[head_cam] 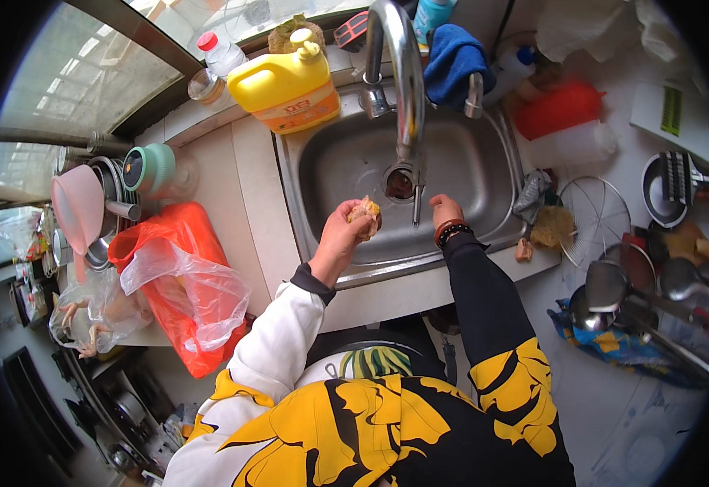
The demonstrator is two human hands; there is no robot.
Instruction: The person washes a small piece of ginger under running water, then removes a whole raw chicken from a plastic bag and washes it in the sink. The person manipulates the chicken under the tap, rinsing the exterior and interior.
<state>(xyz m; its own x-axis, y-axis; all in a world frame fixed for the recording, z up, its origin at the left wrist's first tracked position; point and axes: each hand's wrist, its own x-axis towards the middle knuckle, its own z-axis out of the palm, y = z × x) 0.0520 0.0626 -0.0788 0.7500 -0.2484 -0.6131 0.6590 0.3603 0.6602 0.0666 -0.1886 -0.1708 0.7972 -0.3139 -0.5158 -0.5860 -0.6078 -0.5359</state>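
My left hand [345, 234] is closed around a small pale pink and yellow piece of raw meat [363, 214], above the near left part of the stainless steel sink [464, 164]. My right hand [446, 210], with bracelets at the wrist, is over the right side of the basin; its fingers are partly curled and I cannot tell if they hold anything. Between the hands and farther back is the drain [400, 182], with something dark reddish in it. The chrome faucet [411, 79] arches over the basin.
A yellow plastic jug [287, 88] stands at the sink's back left corner. Red and clear plastic bags [193, 286] lie on the left counter, beside a bag of raw poultry [102, 313]. A blue cloth [457, 64] hangs behind the sink. At right are a wire strainer [596, 216] and ladles [592, 304].
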